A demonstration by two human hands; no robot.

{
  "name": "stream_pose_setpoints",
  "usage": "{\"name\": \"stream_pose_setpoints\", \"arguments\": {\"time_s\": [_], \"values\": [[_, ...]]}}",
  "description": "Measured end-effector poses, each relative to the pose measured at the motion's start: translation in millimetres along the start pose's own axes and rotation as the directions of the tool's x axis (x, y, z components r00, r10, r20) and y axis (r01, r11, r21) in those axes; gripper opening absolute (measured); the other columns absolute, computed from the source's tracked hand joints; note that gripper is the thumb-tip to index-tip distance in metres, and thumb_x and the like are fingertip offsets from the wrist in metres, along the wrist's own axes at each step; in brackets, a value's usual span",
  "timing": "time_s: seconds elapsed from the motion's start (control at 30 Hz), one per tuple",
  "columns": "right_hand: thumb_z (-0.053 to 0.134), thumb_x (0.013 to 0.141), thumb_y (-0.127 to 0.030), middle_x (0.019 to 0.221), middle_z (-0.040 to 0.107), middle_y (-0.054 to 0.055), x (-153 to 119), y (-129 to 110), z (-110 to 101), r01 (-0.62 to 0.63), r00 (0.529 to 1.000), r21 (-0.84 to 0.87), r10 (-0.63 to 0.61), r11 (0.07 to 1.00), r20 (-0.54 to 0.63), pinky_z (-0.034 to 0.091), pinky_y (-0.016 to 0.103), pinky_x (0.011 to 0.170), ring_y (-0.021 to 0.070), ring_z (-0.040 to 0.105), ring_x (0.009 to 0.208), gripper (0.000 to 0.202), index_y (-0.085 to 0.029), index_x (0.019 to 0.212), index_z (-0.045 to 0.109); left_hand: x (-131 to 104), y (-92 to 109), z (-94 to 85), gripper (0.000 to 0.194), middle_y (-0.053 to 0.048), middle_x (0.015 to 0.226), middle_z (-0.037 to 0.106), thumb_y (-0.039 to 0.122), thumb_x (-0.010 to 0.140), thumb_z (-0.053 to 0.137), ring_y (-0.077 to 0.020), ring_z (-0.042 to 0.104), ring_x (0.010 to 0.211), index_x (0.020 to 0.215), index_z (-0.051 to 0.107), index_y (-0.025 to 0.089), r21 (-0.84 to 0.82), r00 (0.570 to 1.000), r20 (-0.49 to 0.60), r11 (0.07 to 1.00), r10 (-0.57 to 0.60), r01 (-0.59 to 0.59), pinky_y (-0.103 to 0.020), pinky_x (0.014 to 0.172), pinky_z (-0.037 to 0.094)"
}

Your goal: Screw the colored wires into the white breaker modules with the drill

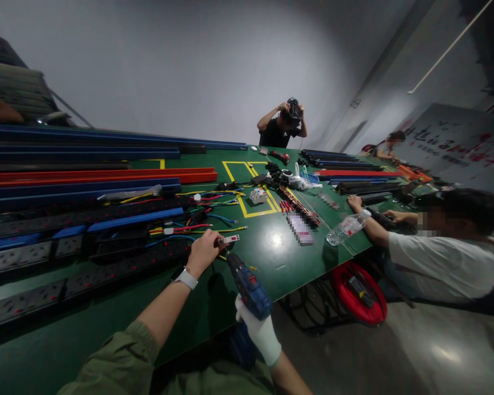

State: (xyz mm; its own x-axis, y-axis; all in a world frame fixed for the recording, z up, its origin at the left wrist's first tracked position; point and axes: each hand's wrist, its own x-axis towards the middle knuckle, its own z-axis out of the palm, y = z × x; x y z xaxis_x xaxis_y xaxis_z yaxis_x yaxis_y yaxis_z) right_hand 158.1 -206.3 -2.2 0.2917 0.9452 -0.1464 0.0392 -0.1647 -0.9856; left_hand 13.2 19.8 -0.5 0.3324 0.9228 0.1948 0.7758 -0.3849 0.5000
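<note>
My right hand [258, 328], in a white glove, is wrapped round the grip of a blue and black cordless drill [250, 285]. The drill's bit points up and left, close to the fingers of my left hand [205, 252]. Bare and with a watch at the wrist, the left hand pinches a small white part with a red mark [231, 240]; its exact kind is too small to tell. Under and beside that hand lies a black power strip [127, 269] with sockets. Red, blue and yellow wires [197, 226] spread from the neighbouring strips.
Blue and orange rails [148, 175] lie along the green table [288, 274]. Small white parts [258, 196], a bundle of copper strips [299, 206] and a plastic bottle [346, 229] are further right. One person [444, 258] works at the right; another [283, 123] stands across the table.
</note>
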Motion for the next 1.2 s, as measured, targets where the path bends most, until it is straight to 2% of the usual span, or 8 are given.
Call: {"name": "stream_pose_setpoints", "arguments": {"time_s": [0.17,0.37,0.5,0.67,0.83,1.03,1.2], "values": [[0.069,0.088,-0.043,0.061,0.061,0.0,-3,-6,0,0.003,1.0,0.001,-0.003,1.0,-0.014,0.051,0.027,0.069,0.0136,0.058,0.058,0.028,-0.016,0.081,0.068,-1,-1,0.5,0.025,-0.002,0.103,0.063,0.051,0.09,0.06,-0.0179,0.064,0.085,0.099,0.068,0.029,-0.014,1.0,-0.021,1.0,0.023,-0.024,-0.028,0.069,0.042],[0.071,0.085,-0.047,0.057,0.06,0.0,-1,-8,4,-0.046,0.998,-0.015,0.045,0.999,-0.043,0.05,0.026,0.067,0.013,0.056,0.055,0.037,-0.017,0.066,0.062,-2,0,-2.3,0.025,-0.002,0.102,0.063,0.051,0.09,0.06,-0.018,0.065,0.086,0.098,0.068,0.029,-0.02,1.0,-0.017,1.0,0.018,-0.019,-0.028,0.07,0.043],[0.07,0.085,-0.049,0.057,0.06,-0.001,1,-5,3,-0.038,0.998,-0.026,0.037,0.999,-0.043,0.049,0.026,0.064,0.0132,0.055,0.053,0.034,-0.017,0.075,0.066,-2,2,-4.2,0.026,-0.003,0.101,0.062,0.051,0.09,0.059,-0.018,0.064,0.084,0.098,0.068,0.028,-0.011,0.999,-0.023,1.0,0.022,-0.022,-0.028,0.07,0.042],[0.069,0.086,-0.05,0.058,0.063,0.001,2,0,2,-0.039,0.999,-0.061,0.037,0.997,-0.03,0.05,0.026,0.066,0.0141,0.058,0.056,0.037,-0.017,0.07,0.066,-2,2,-4.6,0.025,-0.003,0.101,0.062,0.05,0.091,0.059,-0.0183,0.064,0.085,0.099,0.068,0.029,-0.01,0.999,-0.026,1.0,0.024,-0.024,-0.028,0.069,0.042],[0.07,0.085,-0.05,0.058,0.062,0.0,0,-4,2,-0.046,0.999,-0.043,0.045,0.998,-0.03,0.05,0.026,0.067,0.0142,0.058,0.057,0.035,-0.016,0.078,0.068,-2,3,-5.6,0.025,-0.003,0.104,0.063,0.049,0.09,0.06,-0.0182,0.065,0.085,0.1,0.068,0.028,-0.013,1.0,-0.018,1.0,0.017,-0.017,-0.028,0.069,0.042],[0.069,0.087,-0.048,0.058,0.062,0.0,0,-8,2,-0.031,0.999,-0.07,0.029,0.997,-0.026,0.05,0.027,0.073,0.0142,0.058,0.057,0.038,-0.018,0.065,0.063,-3,6,-9.0,0.023,-0.004,0.104,0.063,0.046,0.09,0.061,-0.019,0.065,0.088,0.101,0.068,0.028,-0.008,1.0,-0.004,1.0,0.002,-0.002,-0.028,0.07,0.043],[0.07,0.086,-0.046,0.058,0.06,0.0,-2,-12,3,-0.029,0.999,-0.037,0.028,0.999,-0.025,0.05,0.027,0.072,0.0141,0.056,0.058,0.034,-0.018,0.068,0.062,-3,6,-9.2,0.023,-0.004,0.104,0.062,0.046,0.09,0.061,-0.0184,0.065,0.088,0.101,0.068,0.027,-0.021,1.0,-0.006,1.0,0.009,-0.009,-0.027,0.072,0.044]]}}
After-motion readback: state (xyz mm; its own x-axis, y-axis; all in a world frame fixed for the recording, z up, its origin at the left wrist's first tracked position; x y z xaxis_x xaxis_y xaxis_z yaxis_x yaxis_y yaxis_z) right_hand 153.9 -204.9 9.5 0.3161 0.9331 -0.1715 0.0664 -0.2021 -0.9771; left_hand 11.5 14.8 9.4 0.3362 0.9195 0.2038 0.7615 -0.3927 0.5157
